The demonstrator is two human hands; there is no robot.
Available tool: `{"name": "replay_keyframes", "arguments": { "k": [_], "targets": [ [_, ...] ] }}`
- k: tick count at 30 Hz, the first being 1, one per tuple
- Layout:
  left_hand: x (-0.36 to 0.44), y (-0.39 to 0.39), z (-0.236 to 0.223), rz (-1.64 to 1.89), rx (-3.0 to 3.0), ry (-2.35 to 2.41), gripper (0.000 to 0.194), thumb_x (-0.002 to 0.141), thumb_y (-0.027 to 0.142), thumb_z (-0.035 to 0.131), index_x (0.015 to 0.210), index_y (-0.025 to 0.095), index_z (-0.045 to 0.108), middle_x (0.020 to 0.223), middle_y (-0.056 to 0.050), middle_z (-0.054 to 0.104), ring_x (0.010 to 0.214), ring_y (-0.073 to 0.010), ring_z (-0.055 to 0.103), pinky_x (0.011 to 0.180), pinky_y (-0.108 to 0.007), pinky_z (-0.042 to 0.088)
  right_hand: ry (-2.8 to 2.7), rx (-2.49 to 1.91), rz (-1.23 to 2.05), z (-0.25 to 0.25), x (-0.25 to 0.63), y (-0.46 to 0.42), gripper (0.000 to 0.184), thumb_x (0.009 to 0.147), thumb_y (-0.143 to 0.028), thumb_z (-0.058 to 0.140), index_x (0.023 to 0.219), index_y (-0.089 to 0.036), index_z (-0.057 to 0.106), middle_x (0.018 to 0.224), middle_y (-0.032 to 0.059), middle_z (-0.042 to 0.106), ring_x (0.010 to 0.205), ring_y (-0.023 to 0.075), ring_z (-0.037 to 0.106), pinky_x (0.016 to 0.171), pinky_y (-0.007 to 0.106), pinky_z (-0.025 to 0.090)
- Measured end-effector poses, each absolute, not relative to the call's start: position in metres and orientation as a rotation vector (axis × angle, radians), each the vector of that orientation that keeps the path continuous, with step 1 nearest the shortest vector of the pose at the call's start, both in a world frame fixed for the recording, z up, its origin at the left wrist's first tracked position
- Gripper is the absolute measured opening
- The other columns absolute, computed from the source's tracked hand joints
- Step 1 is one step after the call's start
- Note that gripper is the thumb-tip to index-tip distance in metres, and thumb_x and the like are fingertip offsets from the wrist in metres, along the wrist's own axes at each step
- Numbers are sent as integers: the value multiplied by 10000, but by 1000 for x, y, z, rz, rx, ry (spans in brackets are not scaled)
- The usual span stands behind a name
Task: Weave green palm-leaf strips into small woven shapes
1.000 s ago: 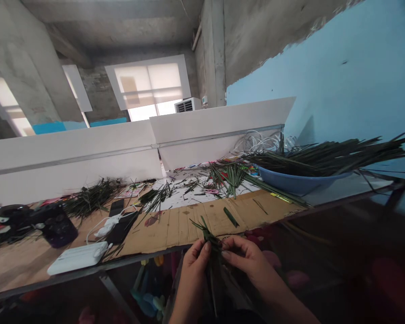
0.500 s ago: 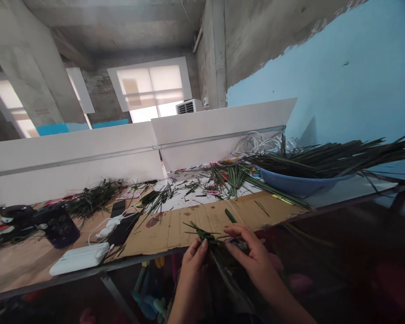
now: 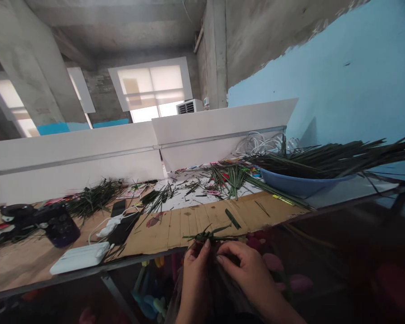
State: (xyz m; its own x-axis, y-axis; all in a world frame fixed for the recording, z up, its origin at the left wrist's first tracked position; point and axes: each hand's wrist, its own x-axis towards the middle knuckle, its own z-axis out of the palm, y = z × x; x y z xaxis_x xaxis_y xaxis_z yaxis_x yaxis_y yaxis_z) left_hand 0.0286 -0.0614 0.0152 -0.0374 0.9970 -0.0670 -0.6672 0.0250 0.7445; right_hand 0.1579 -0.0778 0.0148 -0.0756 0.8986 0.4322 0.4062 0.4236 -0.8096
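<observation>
Over the front edge of the table, a small knotted piece of green leaf strips (image 3: 206, 236) is pinched between the thumb and fingers of my left hand (image 3: 196, 265). Loose ends stick out to both sides of it. Just to the right, my right hand (image 3: 245, 263) is closed in a pinch, thumb against forefinger, on a leaf strip that is mostly hidden in the dark below the piece. A single cut leaf (image 3: 232, 219) lies on the cardboard (image 3: 182, 223) beyond my hands.
A blue basin (image 3: 300, 183) heaped with long leaves (image 3: 337, 157) stands at the right. Cut strips (image 3: 234, 177) and scraps cover the white sheet. On the left are a leaf pile (image 3: 97, 196), a dark cup (image 3: 61, 229), a white power bank (image 3: 81, 258) and a cable.
My right hand spread out to the right, then came back in beside my left hand and closed. The knotted piece has turned, its ends now lying flatter and more sideways.
</observation>
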Motion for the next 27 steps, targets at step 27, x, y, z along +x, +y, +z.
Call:
{"name": "replay_keyframes", "arguments": {
  "k": [27],
  "targets": [
    [31, -57, -13, 1481, 723, 658, 315, 710, 282, 861, 979, 169, 743, 999, -93, 787, 1007, -260, 719, 928, -350, 522, -1436, -1101, 748, 1, 152, -75, 144, 880, -319, 628, 822, -199, 683, 822, 29, 700, 807, 218, 628, 745, 293, 446]
  ]
}}
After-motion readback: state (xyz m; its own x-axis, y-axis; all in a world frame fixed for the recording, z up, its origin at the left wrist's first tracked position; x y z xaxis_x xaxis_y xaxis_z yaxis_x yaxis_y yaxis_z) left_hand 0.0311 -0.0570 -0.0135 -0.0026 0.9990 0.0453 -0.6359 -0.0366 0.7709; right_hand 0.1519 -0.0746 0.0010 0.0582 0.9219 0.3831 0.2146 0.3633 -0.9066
